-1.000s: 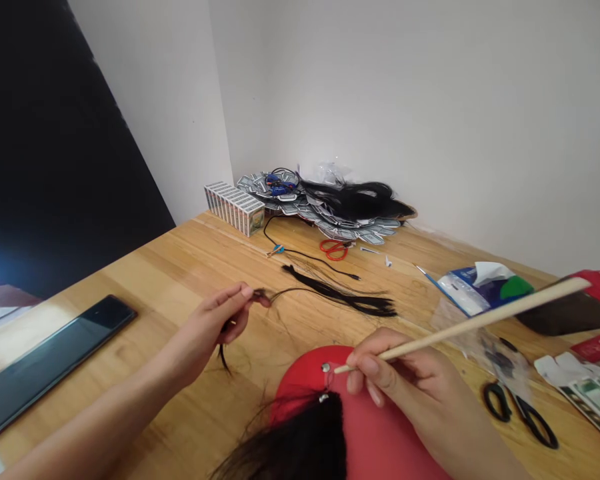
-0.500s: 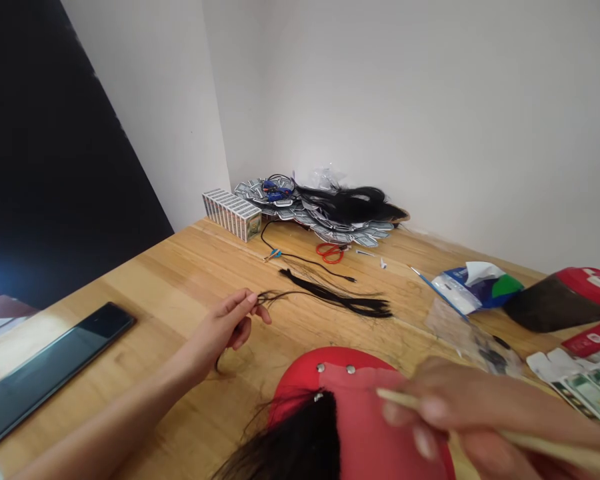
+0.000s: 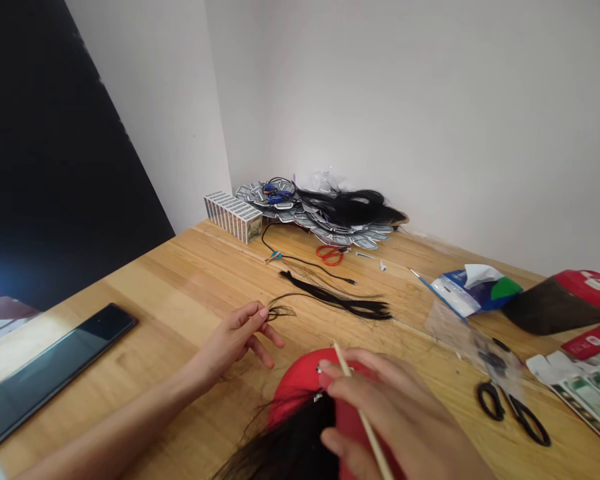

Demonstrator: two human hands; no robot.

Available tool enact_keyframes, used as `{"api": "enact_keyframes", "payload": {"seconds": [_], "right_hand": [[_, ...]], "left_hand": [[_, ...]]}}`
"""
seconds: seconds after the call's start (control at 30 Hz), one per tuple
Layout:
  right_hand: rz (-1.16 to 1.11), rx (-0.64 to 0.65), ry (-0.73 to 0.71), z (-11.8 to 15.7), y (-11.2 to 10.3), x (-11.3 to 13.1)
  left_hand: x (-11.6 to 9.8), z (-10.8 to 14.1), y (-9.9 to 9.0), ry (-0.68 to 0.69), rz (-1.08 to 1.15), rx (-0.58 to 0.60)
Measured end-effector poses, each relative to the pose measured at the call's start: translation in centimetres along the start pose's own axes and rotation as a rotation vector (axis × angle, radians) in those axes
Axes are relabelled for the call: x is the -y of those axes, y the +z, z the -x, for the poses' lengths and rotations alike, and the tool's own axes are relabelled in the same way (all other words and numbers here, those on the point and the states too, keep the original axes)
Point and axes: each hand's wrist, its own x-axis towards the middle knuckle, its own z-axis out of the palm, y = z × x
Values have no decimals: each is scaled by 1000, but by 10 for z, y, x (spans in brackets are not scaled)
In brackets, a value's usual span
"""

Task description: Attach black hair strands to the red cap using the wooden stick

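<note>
Black hair wisp (image 3: 280,310) — only a few fine strands — is pinched between the thumb and fingertips of the left hand (image 3: 233,340), just above the wooden table (image 3: 130,320), while the other fingers spread loosely below it. The right hand (image 3: 380,413) is closed around a thin wooden stick (image 3: 367,427), which slants across the palm with its tip pointing up and away. That hand sits over a red domed form (image 3: 300,380) set with small metal studs; whether the fingers touch the form, I cannot tell. A hank of long dark hair (image 3: 290,443) lies against the form's lower part and spills toward the near edge of the view. Beyond the left hand, a bundle of black strands (image 3: 340,300) lies flat on the table, near a black cable (image 3: 300,257) and red-handled scissors (image 3: 329,255). Against the far wall stand a row of small boxes (image 3: 233,217) and a heap of banknote-printed cards (image 3: 310,220) under a mass of black hair (image 3: 350,207). To the right are black-handled scissors (image 3: 527,420) and a clear plastic bag (image 3: 473,337) — a dark phone (image 3: 55,373) lies well off to the left.
</note>
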Motion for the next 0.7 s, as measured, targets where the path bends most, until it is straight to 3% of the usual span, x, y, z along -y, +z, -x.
{"api": "enact_keyframes", "payload": {"seconds": [0.13, 0.2, 0.27, 0.4, 0.47, 0.57, 0.7], "right_hand": [[-26, -84, -69, -4, 32, 10], [-62, -226, -234, -4, 44, 9], [-124, -251, -301, -5, 51, 6], [-272, 120, -322, -1, 48, 0], [-317, 162, -339, 3, 45, -3], [-408, 175, -347, 5, 39, -6], [-479, 13, -166, -1, 23, -5]], "left_hand": [[0, 4, 3, -29, 15, 45], [1, 5, 6, -40, 21, 75], [3, 5, 8, -46, 25, 101], [6, 5, 11, -32, 31, 106], [6, 5, 11, -13, 32, 83], [4, 5, 10, 32, 33, 26], [1, 5, 8, 95, 34, -48]]}}
